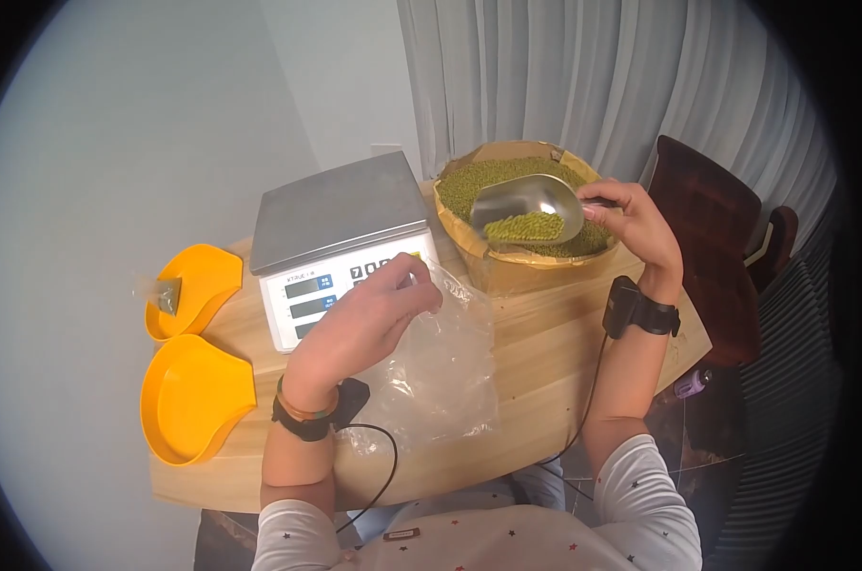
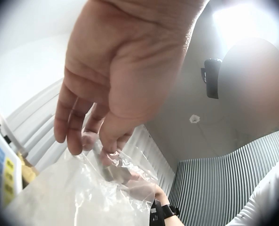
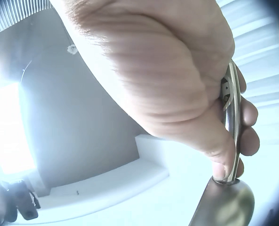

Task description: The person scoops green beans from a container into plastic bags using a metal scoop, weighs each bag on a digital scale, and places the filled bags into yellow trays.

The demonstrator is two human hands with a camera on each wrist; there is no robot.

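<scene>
My right hand grips the handle of a metal scoop, its thumb pressed along the handle in the right wrist view. Green mung beans lie in the scoop, which is over a paper-lined box filled with more beans. My left hand pinches the top edge of a clear plastic bag between thumb and fingers. The bag hangs down in front of the scale, over the wooden table. In the left wrist view the bag spreads out below the fingertips.
A digital scale with a flat grey plate stands behind my left hand. Two yellow scale pans lie at the left table edge, one with a small clear packet in it. A dark red chair stands beyond the table's right side.
</scene>
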